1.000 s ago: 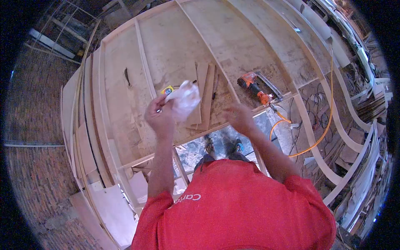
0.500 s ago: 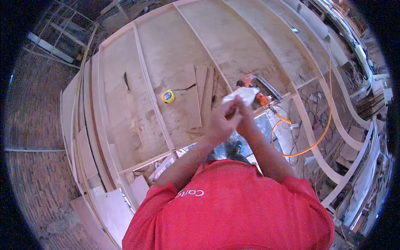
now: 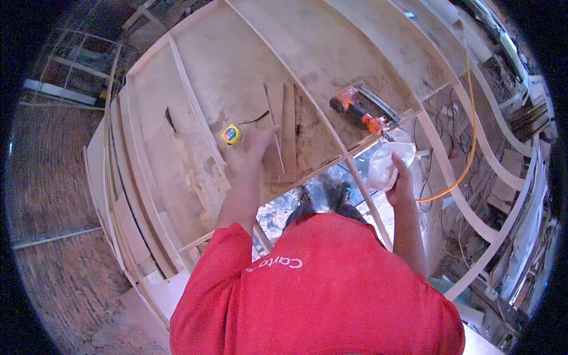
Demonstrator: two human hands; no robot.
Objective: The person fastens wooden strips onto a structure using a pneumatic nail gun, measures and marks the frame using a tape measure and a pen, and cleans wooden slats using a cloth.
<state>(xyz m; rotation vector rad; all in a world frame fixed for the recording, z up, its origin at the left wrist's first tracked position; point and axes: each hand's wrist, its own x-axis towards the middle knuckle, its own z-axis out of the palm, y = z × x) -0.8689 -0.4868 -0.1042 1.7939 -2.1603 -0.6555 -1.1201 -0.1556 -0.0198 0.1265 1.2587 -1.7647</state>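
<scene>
My left hand (image 3: 259,141) reaches over the wooden panel, just right of a yellow tape measure (image 3: 231,134). Its fingers look stretched out and slightly blurred, with nothing visible in them. They hang by the left edge of some thin wooden strips (image 3: 288,133). Off the panel's near edge, my right hand (image 3: 403,184) grips a white translucent plastic container (image 3: 383,164), possibly a bag; the thumb lies over its side. Beyond that, an orange and black nail gun (image 3: 359,111) rests on the panel.
Curved wooden ribs (image 3: 441,148) cross the frame, which runs away to the right. An orange air hose (image 3: 471,139) loops at the right. A dark slim object (image 3: 170,120) lies on the panel's left part. Cables and scraps litter the floor, and a brick wall (image 3: 56,171) stands left.
My hands were together in front of the nail gun and have parted. The left has moved left toward the tape measure; the right has carried the white plastic container right and nearer to me.
</scene>
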